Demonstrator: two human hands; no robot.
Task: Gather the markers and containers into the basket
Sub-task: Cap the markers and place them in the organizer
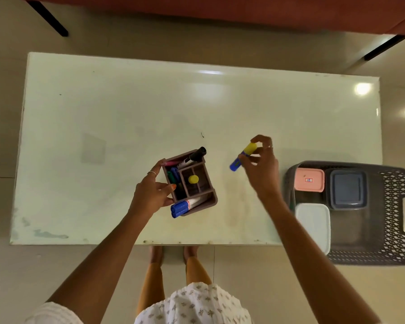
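Observation:
A brown divided organizer stands near the table's front middle, filled with several markers: a black-capped one, blue-capped ones, and a yellow-capped item in a middle slot. My left hand grips the organizer's left wall. To its right, above the table, my right hand pinches a blue stick with a yellow cap. The grey basket sits at the table's right end, overhanging the edge, and holds a pink container, a grey-blue container and a white container.
The white table spreads wide behind and left of the organizer. A reddish sofa with black legs runs along the far side. My feet stand at the table's near edge.

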